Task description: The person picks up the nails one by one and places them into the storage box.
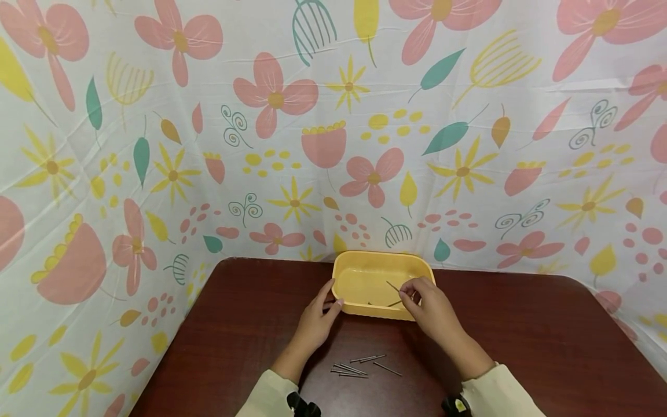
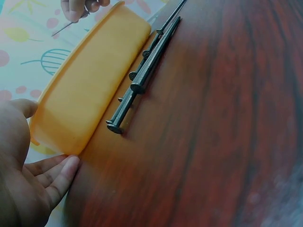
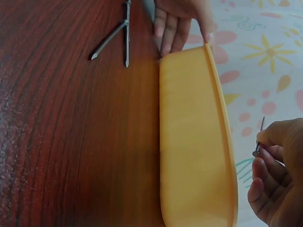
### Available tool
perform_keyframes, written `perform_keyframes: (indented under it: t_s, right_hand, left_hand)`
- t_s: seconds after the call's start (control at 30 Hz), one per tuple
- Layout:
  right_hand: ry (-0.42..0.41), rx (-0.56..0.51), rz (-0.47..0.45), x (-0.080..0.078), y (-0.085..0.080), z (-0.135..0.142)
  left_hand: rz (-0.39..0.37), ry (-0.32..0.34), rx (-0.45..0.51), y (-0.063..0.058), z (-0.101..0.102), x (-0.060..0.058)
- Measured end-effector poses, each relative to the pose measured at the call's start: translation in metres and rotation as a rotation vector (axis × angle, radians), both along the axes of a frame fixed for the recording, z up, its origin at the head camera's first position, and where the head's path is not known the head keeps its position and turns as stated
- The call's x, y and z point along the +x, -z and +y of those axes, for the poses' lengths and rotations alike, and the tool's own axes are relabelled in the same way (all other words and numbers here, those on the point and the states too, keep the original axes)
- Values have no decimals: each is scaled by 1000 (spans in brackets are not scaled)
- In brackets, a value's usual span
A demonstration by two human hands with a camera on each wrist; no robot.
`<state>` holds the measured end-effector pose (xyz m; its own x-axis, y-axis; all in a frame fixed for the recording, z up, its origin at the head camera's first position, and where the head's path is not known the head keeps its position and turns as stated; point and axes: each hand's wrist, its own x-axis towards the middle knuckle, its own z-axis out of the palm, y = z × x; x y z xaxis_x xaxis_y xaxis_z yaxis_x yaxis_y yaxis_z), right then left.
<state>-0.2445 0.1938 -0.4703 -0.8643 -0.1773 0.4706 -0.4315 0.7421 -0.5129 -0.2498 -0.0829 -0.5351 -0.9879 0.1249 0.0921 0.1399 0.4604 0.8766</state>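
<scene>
A shallow yellow plastic bin [image 1: 383, 311] with rounded corners sits at the far edge of the table. My left hand [image 1: 315, 321] holds its left end, thumb at the rim and fingers against the side. Over the bin's right part, my right hand [image 1: 432, 304] pinches a thin metal nail [image 3: 262, 124] between thumb and fingers, the nail's head showing below the fingertips in the right wrist view. Another nail [image 1: 394, 303] lies inside the bin, partly hidden by the front wall. Several more nails [image 1: 349, 370] lie loosely grouped on the table in front of the bin.
The dark reddish-brown wooden table [image 1: 250, 313] has rounded far corners. Right behind the bin hangs a white cloth [image 1: 323, 214] printed with flowers and leaves, which also runs down the left side. Black straps [image 1: 304, 405] circle the wrists over light sleeves.
</scene>
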Motion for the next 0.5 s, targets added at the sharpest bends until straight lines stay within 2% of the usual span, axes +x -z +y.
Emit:
perform_keyframes:
  t_s: [0.5]
  right_hand:
    - [26,1,-21,-6,3,-3]
  left_hand:
    - [15,11,5,0,0,0]
